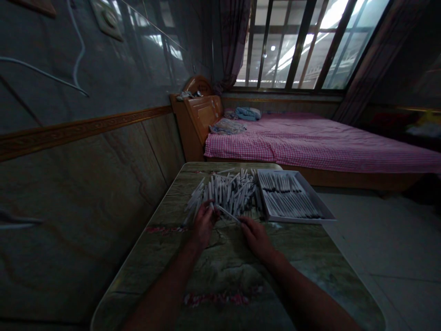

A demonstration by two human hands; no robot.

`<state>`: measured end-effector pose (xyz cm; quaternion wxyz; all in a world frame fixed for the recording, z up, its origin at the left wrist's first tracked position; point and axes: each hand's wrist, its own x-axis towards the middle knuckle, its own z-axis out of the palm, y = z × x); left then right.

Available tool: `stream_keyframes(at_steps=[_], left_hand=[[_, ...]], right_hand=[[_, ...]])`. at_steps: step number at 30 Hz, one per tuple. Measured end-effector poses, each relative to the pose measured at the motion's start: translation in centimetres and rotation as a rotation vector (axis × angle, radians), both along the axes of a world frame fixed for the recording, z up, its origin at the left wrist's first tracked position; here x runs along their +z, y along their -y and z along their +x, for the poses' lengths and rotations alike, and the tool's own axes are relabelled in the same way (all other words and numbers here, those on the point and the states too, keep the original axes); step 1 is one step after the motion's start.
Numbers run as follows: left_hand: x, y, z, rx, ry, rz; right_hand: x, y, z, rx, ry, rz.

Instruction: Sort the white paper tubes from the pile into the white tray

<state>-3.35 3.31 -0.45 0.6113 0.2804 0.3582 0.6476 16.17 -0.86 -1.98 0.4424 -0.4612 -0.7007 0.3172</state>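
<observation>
White pen-like stick, slim and set aslant, is held above the middle of the tabletop, between the two hands. Its near end is pinched by the right hand, whose thumb and forefinger are closed together on it. The left hand is placed at the stick's far end, its fingers curled with little gap between them; a pale piece can be seen at the fingertips, but whether it is gripped cannot be told. Just beyond, a loose pile of similar sticks is heaped toward the tabletop's far edge, many laid roughly lengthwise and crossing one another. Beside it, near the far right corner, a shallow white tray is set, its right side reaching past the tabletop's right edge; two rows of sticks with dark ends are laid inside it. Past the far edge, a bed is covered by a pink checked sheet, with a wooden headboard at its left. Behind it, a barred window is flanked by curtains.
</observation>
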Motion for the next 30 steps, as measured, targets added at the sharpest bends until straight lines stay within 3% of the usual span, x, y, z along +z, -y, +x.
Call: stream_keyframes(at_steps=[7, 16, 30], left_hand=[[-0.3, -0.4, -0.2, 0.057, 0.154, -0.108], [-0.3, -0.2, -0.1, 0.050, 0.125, -0.138], [-0.9, 0.2, 0.3, 0.015, -0.016, -0.079]], right_hand=[[-0.1, 0.5, -0.3, 0.012, 0.086, 0.029], [-0.4, 0.2, -0.3, -0.070, 0.108, 0.018], [0.9, 0.5, 0.2, -0.090, 0.425, 0.181]])
